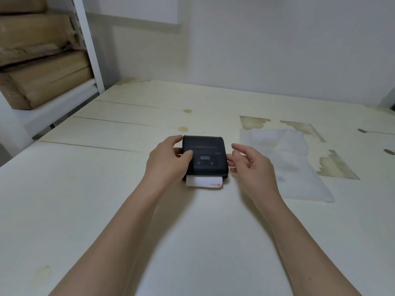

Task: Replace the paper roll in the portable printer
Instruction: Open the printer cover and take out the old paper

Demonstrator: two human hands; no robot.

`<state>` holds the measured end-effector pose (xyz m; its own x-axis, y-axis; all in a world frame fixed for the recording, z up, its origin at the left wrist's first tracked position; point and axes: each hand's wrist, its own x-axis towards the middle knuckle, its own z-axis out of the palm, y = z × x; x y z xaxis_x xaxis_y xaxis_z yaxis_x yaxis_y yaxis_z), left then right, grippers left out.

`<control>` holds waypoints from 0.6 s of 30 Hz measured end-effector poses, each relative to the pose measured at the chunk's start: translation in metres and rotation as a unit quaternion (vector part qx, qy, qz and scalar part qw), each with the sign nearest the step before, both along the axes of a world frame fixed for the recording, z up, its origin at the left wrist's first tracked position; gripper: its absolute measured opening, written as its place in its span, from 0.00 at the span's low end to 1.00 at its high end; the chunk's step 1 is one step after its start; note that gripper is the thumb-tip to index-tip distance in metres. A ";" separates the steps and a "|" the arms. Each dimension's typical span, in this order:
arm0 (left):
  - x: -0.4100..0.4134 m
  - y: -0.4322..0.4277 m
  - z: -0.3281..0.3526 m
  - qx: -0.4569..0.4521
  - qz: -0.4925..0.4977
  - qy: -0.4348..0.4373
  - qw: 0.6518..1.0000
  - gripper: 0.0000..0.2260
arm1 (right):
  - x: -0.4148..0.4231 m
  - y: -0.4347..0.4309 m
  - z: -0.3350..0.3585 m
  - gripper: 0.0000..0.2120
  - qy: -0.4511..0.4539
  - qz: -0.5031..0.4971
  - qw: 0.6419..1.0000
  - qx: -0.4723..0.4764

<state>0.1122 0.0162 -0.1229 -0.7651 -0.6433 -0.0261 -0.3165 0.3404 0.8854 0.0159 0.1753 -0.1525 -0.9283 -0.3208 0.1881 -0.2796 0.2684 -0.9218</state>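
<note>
1. Both hands are flanking a small black portable printer (204,155) that is sitting flat on the table (85,189), roughly in the middle of the view.
2. On the left, the left hand (168,161) is wrapping around the printer's left edge, its fingers curling over the far left corner and its thumb (187,155) pressing down on the top face just beside the small display and buttons.
3. In the centre, the printer's lid is lying closed, and a strip of white paper (204,181) with red printing is sticking out of its near edge, lying on the table toward the person.
4. On the right, the right hand (252,165) is hovering just beside the printer's right side, fingers loosely spread and gripping nothing; whether a fingertip is touching the casing cannot be told.
5. Both bare forearms are reaching forward from the bottom of the view, converging toward the printer.
6. At the far left, brown wrapped parcels (42,82) are lying stacked on a white shelf (92,50).
7. To the right of the hands, a translucent plastic bag (299,167) is lying flat on the pale wooden surface, among patches where the coating is peeling; a plain white wall (277,50) is standing behind.
</note>
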 end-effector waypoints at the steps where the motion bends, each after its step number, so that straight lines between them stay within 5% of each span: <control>1: 0.000 0.000 0.000 -0.007 0.008 -0.003 1.000 0.22 | 0.001 0.000 0.001 0.12 0.002 0.002 1.000 0.000; 12: 0.006 0.001 0.008 0.075 0.032 0.041 0.996 0.35 | 0.008 -0.004 0.008 0.10 0.003 -0.002 0.999 -0.049; 18: 0.006 0.009 0.008 0.043 -0.007 0.026 0.999 0.30 | 0.007 -0.007 0.002 0.10 0.012 -0.023 1.000 -0.018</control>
